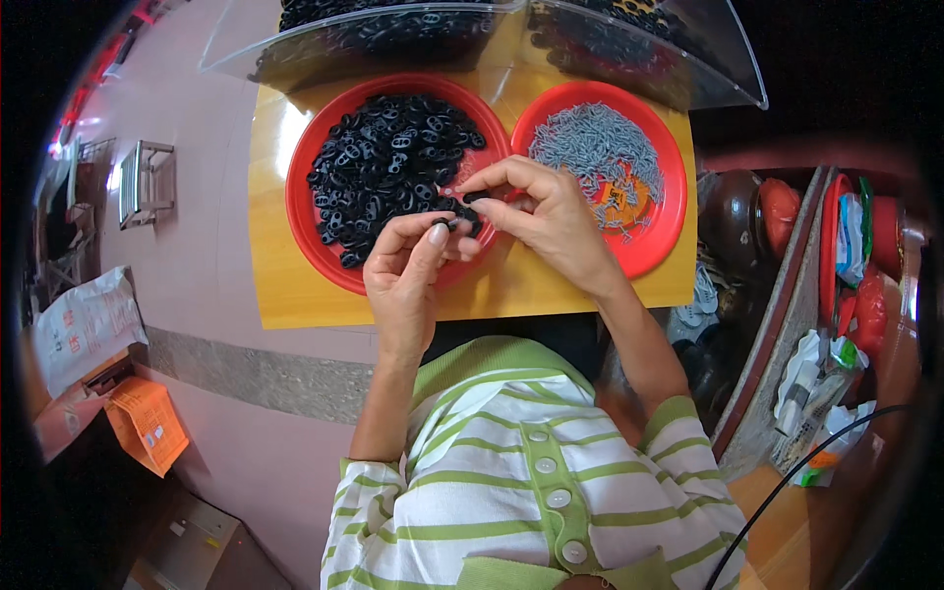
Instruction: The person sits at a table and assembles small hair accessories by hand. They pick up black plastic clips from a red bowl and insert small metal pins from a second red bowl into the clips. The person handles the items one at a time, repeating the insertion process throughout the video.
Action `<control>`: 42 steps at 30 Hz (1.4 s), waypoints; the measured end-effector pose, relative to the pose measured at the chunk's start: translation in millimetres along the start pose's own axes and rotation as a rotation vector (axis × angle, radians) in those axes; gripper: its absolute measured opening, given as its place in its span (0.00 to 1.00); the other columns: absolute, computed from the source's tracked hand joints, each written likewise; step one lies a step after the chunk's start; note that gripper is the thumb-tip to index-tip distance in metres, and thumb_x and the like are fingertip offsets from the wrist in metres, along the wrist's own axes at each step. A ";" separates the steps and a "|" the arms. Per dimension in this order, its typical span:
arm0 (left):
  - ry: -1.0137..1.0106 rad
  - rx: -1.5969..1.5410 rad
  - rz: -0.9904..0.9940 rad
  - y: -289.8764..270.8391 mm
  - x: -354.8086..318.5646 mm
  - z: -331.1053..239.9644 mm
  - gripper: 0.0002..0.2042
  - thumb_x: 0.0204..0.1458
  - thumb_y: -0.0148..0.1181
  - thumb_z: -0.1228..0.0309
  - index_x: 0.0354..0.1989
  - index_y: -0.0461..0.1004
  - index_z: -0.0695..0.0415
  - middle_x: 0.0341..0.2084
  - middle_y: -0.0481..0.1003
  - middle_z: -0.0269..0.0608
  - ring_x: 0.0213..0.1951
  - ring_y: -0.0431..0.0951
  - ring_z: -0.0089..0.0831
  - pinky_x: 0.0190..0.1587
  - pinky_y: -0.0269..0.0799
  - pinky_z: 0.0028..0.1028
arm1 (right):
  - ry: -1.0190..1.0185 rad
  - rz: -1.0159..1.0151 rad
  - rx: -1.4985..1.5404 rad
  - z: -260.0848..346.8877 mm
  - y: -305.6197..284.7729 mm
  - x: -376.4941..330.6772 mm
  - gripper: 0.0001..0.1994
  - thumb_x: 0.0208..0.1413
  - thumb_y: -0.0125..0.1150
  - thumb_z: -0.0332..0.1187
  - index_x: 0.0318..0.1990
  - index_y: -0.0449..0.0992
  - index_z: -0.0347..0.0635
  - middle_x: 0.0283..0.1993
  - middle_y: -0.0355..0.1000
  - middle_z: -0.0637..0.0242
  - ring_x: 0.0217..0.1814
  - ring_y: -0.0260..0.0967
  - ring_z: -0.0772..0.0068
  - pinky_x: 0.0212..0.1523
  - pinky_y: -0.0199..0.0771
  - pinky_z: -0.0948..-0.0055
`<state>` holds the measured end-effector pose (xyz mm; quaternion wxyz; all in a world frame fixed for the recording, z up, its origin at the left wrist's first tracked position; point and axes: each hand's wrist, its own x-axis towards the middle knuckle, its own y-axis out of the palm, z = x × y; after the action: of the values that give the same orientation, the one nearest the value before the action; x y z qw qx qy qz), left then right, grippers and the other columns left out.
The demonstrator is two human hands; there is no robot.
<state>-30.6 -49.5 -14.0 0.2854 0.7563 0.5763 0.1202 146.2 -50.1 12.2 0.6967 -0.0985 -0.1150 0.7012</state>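
My left hand pinches a small black plastic ring part between thumb and fingers over the near rim of a red plate heaped with black ring parts. My right hand is close beside it, fingertips closed on another small black piece. To the right, a second red plate holds several small grey metal pieces. Both plates rest on a yellow-brown wooden table.
A clear plastic bin with more black parts stands behind the plates. Bags and an orange paper lie on the pink floor at the left. At the right, a shelf carries red containers, packets and a black cable.
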 end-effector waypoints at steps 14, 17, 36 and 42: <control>0.080 0.219 0.026 31.5 -4.1 12.1 0.07 0.56 0.53 0.79 0.42 0.73 0.67 0.42 0.76 0.46 0.40 0.77 0.27 0.47 0.73 0.25 | 0.073 -0.152 0.482 -15.4 -9.3 -40.1 0.09 0.55 0.59 0.26 0.43 0.74 0.35 0.41 0.75 0.68 0.37 0.71 0.83 0.34 0.74 0.82; 0.050 0.198 0.021 35.2 -5.8 13.5 0.07 0.56 0.53 0.78 0.41 0.73 0.67 0.41 0.77 0.46 0.39 0.78 0.27 0.46 0.73 0.25 | 0.070 -0.172 0.606 -19.5 -4.7 -45.2 0.09 0.55 0.58 0.25 0.43 0.74 0.35 0.42 0.74 0.68 0.39 0.71 0.82 0.36 0.74 0.82; -0.105 0.212 0.003 30.8 -4.9 12.6 0.05 0.55 0.55 0.77 0.37 0.74 0.65 0.28 0.77 0.38 0.28 0.75 0.20 0.34 0.70 0.19 | 0.115 -0.180 0.625 -17.7 -5.0 -55.8 0.11 0.55 0.60 0.26 0.45 0.74 0.34 0.38 0.74 0.68 0.35 0.70 0.83 0.38 0.72 0.84; -0.099 0.233 0.012 27.5 -3.8 12.6 0.05 0.55 0.56 0.77 0.37 0.74 0.65 0.28 0.77 0.37 0.28 0.75 0.19 0.34 0.69 0.18 | 0.111 -0.176 0.605 -19.5 -3.5 -54.6 0.11 0.55 0.60 0.26 0.45 0.75 0.34 0.38 0.74 0.68 0.35 0.69 0.84 0.37 0.71 0.85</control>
<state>-3.2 -61.5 -7.9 0.2232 0.7927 0.5671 0.0168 155.9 -104.2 -6.6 0.7575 0.0851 0.1289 0.6343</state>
